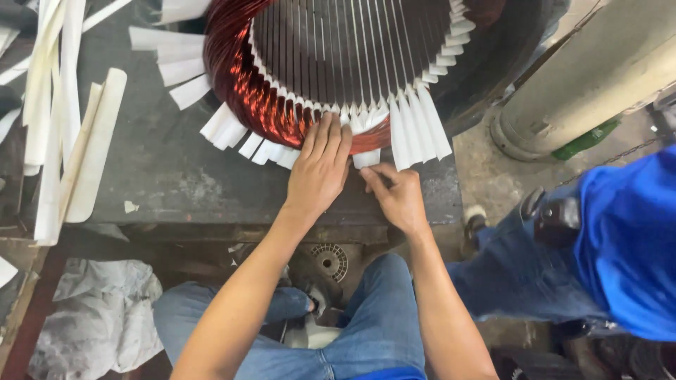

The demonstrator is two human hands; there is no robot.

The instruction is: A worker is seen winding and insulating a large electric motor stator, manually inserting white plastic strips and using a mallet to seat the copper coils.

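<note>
A large motor stator (352, 49) with copper windings (246, 84) lies on a dark workbench (176, 176). White paper insulation strips (415, 127) fan out around its rim. My left hand (320, 169) lies flat with its fingers pressed on the copper coil at the near rim. My right hand (398, 197) pinches the lower end of one white strip (366, 158) that hangs from the rim next to my left hand.
A bundle of long white paper strips (63, 119) lies at the bench's left. Crumpled cloth (98, 317) sits on the floor at lower left. Another person in blue clothes (620, 246) stands at right, near a grey cylinder (584, 77).
</note>
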